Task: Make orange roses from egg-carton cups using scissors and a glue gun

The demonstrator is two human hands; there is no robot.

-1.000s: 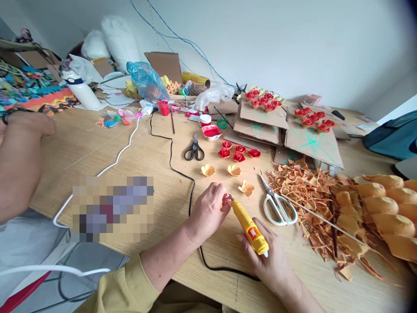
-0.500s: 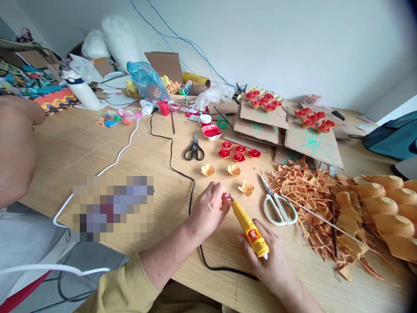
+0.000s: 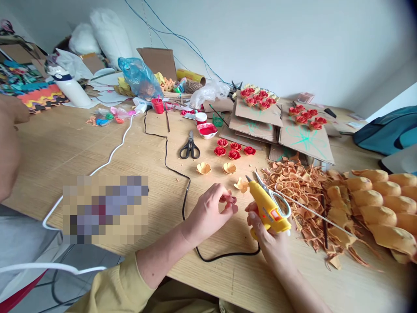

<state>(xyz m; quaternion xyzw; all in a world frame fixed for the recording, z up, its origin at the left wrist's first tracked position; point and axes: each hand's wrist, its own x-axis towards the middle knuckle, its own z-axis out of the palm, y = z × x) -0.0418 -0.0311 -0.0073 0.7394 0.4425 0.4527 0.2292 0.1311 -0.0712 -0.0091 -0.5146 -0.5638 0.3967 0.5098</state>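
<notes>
My right hand [image 3: 269,237] is wrapped round the handle of a yellow glue gun [image 3: 265,204], its nozzle pointing up and left. My left hand [image 3: 213,206] is closed in a pinch just left of the gun; whatever lies between the fingertips is too small to make out. Beyond the fingers is an orange petal piece [image 3: 241,185], with two orange flower cups [image 3: 203,168] farther back. Partly behind the gun lie white-handled scissors [image 3: 282,204]. Several red paper roses [image 3: 234,154] stand past the cups.
Black scissors [image 3: 190,148] and a bowl of red paint [image 3: 207,130] lie farther back. Orange scraps [image 3: 302,195] and egg-carton trays [image 3: 381,202] fill the right. Cardboard sheets [image 3: 306,141] carry more roses. A black cord [image 3: 185,195] crosses the table. Another person's arm [image 3: 9,143] is at left.
My right hand has drawn the glue gun away from my left fingers, to the right, and its nozzle has left them. My left hand stays pinched. The view has shifted slightly.
</notes>
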